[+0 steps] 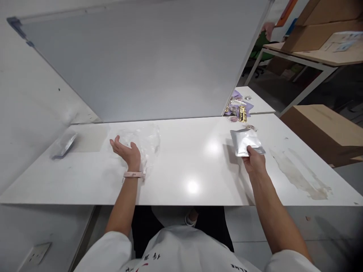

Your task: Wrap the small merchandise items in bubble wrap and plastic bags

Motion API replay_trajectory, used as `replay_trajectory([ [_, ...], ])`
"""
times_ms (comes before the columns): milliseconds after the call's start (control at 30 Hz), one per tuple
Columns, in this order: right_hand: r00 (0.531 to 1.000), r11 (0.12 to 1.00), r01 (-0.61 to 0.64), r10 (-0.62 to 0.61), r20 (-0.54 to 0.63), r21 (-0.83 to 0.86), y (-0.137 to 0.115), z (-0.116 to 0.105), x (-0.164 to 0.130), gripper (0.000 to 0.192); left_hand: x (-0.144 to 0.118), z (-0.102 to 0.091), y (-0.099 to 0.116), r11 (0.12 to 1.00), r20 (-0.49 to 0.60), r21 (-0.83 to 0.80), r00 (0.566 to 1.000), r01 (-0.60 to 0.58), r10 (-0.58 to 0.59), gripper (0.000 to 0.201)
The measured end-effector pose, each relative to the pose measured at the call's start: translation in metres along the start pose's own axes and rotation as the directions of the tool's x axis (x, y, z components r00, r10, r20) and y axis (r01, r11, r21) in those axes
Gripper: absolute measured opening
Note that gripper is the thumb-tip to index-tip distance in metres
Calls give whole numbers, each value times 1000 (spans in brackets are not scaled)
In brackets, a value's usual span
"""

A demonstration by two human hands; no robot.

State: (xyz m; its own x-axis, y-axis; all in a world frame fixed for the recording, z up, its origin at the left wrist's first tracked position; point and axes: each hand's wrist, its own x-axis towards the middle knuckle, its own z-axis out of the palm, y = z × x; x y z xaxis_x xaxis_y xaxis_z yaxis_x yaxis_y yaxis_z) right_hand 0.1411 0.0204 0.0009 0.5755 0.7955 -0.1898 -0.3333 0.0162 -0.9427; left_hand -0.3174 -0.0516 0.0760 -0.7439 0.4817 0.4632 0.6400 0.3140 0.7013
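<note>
Right hand (254, 161) pinching a flat silver foil pouch (245, 141) by its near edge, right side of the glossy white table (195, 166). Left hand (127, 152) open, palm up, gripping nothing, resting against a crumpled clear plastic bag (146, 141).

Your right hand (254, 160) grips the near edge of a foil pouch (245, 142), which lies flat on the table (193, 158), extending away from your fingers. Beyond the pouch, at the table's far edge, sits a heap of small packets (237, 107). Well to the left of the grip, your left hand (127, 152) rests on a clear plastic bag (146, 141). Farther left lies a second flat pouch (64, 144). A whiteboard (141, 60) stands behind the bag. Cardboard boxes (323, 128) sit right of the grip, off the table.
</note>
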Motion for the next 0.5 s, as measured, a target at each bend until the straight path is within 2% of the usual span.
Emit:
replay_trajectory([
  [33,994,995,82,-86,-68,-61,-3,7,12,27,-11,7,12,995,-25,-52,996,-86,84,63],
  [67,978,982,146,-161,-131,-115,-6,14,24,30,-28,15,26,979,5,-114,985,-169,171,65],
  [133,931,956,231,-271,-245,-180,-10,24,49,38,-70,36,55,927,204,-278,928,-251,313,62],
  [167,900,942,256,-314,-302,-216,-11,27,62,42,-93,49,70,905,342,-351,867,-240,362,60],
  [233,824,905,265,-391,-410,-332,-10,30,89,48,-134,79,101,887,582,-436,704,-152,406,64],
  [267,786,886,247,-420,-453,-392,-9,31,102,50,-152,96,116,886,668,-450,616,-112,417,70],
  [300,754,869,226,-443,-486,-441,-6,32,115,50,-166,115,131,881,721,-463,538,-94,436,76],
  [367,722,845,220,-477,-502,-487,1,36,138,50,-187,154,162,865,770,-496,420,-80,480,85],
  [433,705,826,271,-520,-482,-494,9,45,158,48,-200,195,191,871,813,-487,331,-63,479,93],
  [500,699,809,330,-555,-451,-485,16,55,178,48,-208,235,216,879,840,-467,264,-92,474,99],
])
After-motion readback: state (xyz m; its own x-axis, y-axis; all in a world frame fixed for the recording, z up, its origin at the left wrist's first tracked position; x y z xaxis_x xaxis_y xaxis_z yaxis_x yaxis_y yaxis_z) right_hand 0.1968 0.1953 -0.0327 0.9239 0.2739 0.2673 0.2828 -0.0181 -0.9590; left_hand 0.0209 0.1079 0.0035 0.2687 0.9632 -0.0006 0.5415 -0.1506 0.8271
